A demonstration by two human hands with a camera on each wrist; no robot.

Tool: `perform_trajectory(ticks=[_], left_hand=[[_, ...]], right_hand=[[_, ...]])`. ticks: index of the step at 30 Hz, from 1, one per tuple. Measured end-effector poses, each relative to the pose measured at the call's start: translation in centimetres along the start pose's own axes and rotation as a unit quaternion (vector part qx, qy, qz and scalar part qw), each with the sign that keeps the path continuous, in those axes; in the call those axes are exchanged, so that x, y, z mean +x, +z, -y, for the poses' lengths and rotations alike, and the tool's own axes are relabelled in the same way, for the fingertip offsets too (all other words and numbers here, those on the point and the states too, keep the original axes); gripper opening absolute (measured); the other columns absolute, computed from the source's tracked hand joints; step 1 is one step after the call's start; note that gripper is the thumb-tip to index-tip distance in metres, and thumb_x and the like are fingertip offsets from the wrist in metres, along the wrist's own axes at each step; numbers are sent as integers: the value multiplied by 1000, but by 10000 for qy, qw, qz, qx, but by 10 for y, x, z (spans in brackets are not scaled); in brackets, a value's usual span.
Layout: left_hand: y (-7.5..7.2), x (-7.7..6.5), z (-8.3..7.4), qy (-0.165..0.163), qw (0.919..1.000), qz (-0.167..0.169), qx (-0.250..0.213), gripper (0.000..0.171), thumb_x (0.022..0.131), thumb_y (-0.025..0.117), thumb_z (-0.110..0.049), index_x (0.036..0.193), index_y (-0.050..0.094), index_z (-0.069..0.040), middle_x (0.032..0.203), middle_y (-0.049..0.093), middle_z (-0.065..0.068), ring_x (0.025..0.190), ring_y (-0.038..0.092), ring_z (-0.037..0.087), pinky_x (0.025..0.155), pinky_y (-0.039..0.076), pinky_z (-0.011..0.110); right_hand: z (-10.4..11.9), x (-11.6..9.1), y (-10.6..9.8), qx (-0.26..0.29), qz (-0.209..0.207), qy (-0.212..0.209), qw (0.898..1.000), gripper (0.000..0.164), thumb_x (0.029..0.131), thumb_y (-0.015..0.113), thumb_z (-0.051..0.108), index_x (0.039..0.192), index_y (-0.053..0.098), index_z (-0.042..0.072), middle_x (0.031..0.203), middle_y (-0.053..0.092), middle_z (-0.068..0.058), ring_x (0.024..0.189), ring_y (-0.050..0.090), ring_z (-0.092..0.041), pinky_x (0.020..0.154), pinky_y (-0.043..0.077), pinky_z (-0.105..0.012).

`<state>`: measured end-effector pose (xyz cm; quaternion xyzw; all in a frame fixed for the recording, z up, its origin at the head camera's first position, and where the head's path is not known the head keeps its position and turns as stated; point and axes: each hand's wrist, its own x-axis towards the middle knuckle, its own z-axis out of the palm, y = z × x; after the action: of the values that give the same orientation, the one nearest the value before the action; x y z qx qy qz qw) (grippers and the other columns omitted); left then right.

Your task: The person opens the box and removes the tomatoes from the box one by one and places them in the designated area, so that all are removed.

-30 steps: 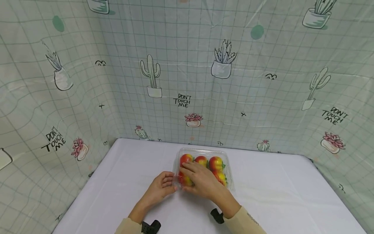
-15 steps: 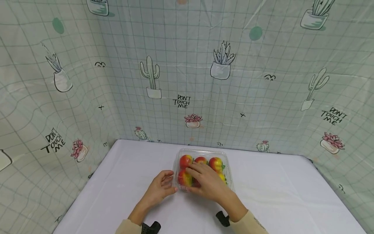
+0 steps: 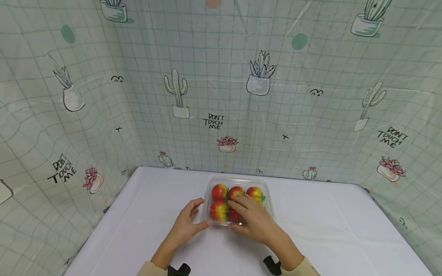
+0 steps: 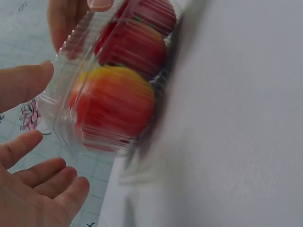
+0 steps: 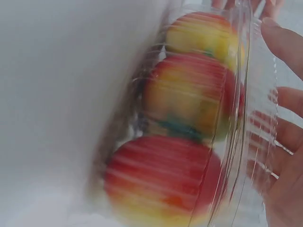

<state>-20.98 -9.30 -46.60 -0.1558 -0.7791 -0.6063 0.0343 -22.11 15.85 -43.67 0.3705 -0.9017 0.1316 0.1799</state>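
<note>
A clear plastic clamshell box (image 3: 238, 181) sits on the table, with several red-and-yellow fruits (image 3: 218, 211) inside, some with green stem ends. Just left of the box, my left hand (image 3: 186, 224) has its fingers and thumb spread, the tips right at the box's edge. My right hand (image 3: 257, 220) lies over the lid's front right part, fingers stretched across it and thumb at the front edge. It hides some of the fruits. In the left wrist view, the left thumb (image 4: 26, 85) is near the ribbed lid edge. The right wrist view shows right-hand fingers (image 5: 289, 97) behind the lid's rim.
A white cloth (image 3: 324, 230) covers the table around the box. Behind and at both sides hangs a grid-patterned curtain (image 3: 293, 115) printed with cacti and words. Black wrist camera mounts (image 3: 272, 264) show near both sleeves.
My right hand has slid rightward over the lid, uncovering the left-hand fruits. The left hand's fingers and thumb have spread wider apart. The box stays in about the same place.
</note>
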Motion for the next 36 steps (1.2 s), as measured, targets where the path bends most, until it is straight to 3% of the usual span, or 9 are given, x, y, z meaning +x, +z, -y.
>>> perform_trajectory(ticks=[9, 16, 19, 22, 26, 32, 36], left_hand=[[9, -2, -10, 406, 9944, 60, 974, 68, 76, 81, -20, 134, 48, -6, 145, 39, 18, 135, 34, 37, 106, 30, 59], [12, -1, -17, 746, 9869, 108, 1424, 67, 74, 81, -13, 133, 50, -4, 148, 35, 16, 138, 29, 36, 106, 28, 60], [15, 0, -20, 899, 9801, 170, 1761, 65, 74, 80, -12, 132, 50, -6, 149, 34, 15, 139, 26, 35, 105, 30, 59], [19, 1, -24, 1116, 9695, 221, 2169, 66, 74, 81, -14, 132, 51, -8, 149, 34, 15, 140, 25, 34, 107, 30, 57], [24, 4, -28, 1535, 9544, 332, 2539, 68, 71, 83, -14, 131, 52, -9, 148, 36, 15, 140, 25, 34, 112, 22, 53], [32, 12, -33, 2244, 9242, 444, 3060, 71, 67, 87, -16, 129, 53, -7, 146, 39, 17, 139, 27, 34, 114, 18, 50], [39, 16, -36, 2407, 9076, 632, 3380, 71, 68, 87, -21, 129, 53, -7, 146, 38, 16, 140, 27, 33, 114, 19, 50]], right_hand=[[-9, -20, -7, -52, -475, 20, 9989, 66, 75, 78, 43, 129, 60, 9, 136, 54, -9, 130, 44, -29, 106, 35, -50], [-19, -28, -15, -101, -721, 102, 9973, 66, 74, 79, 39, 129, 58, 9, 135, 53, -11, 128, 45, -33, 106, 35, -50], [-24, -34, -16, -162, -865, 134, 9960, 67, 75, 78, 41, 130, 58, 8, 135, 53, -12, 127, 45, -35, 106, 34, -50], [-28, -40, -16, -156, -981, 161, 9949, 68, 77, 75, 45, 131, 56, 8, 136, 52, -13, 128, 44, -36, 110, 30, -45], [-31, -49, -18, -85, -1064, 387, 9935, 70, 77, 76, 47, 133, 55, 9, 137, 50, -12, 130, 42, -35, 112, 27, -40], [-34, -60, -23, 111, -938, 845, 9919, 78, 75, 79, 44, 138, 49, 9, 144, 43, -12, 130, 41, -32, 104, 38, -50], [-36, -66, -23, 316, -798, 1185, 9892, 81, 76, 79, 41, 142, 44, 9, 147, 40, -12, 130, 41, -32, 100, 41, -51]])
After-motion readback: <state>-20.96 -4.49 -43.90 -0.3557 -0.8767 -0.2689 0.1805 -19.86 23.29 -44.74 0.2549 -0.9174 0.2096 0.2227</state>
